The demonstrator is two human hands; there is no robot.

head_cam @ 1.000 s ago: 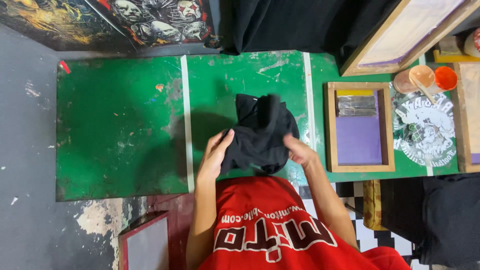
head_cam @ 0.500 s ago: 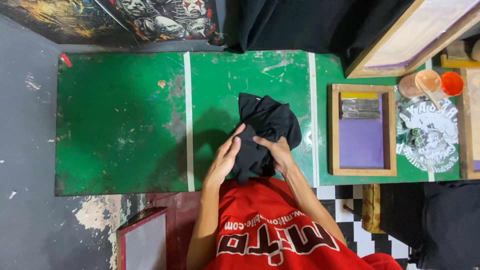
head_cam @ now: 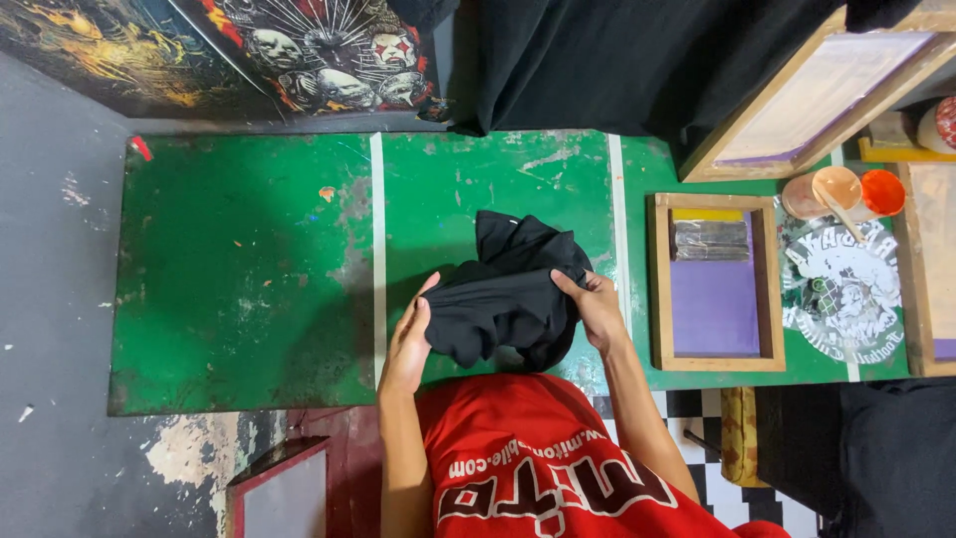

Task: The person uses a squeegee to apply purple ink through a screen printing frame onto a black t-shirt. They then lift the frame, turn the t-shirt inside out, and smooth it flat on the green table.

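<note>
A bunched black garment (head_cam: pixel 508 289) sits over the near edge of a green worn table (head_cam: pixel 249 269). My left hand (head_cam: pixel 410 334) presses against its left side, fingers upward. My right hand (head_cam: pixel 596 307) grips its right side, thumb over the cloth. Both hands hold the garment between them, just in front of my red shirt with white print (head_cam: pixel 538 468).
A wooden printing screen with a purple mesh and a squeegee (head_cam: pixel 715 281) lies to the right. Beyond it are a printed cloth (head_cam: pixel 841 294), an open tub with a stick (head_cam: pixel 829 191) and an orange lid (head_cam: pixel 882 191). Black fabric (head_cam: pixel 597 60) hangs at the back. A framed board (head_cam: pixel 281 493) leans below.
The hands have spread slightly apart again on the garment, and the bundle has been pulled a little nearer to my body and flattened sideways.
</note>
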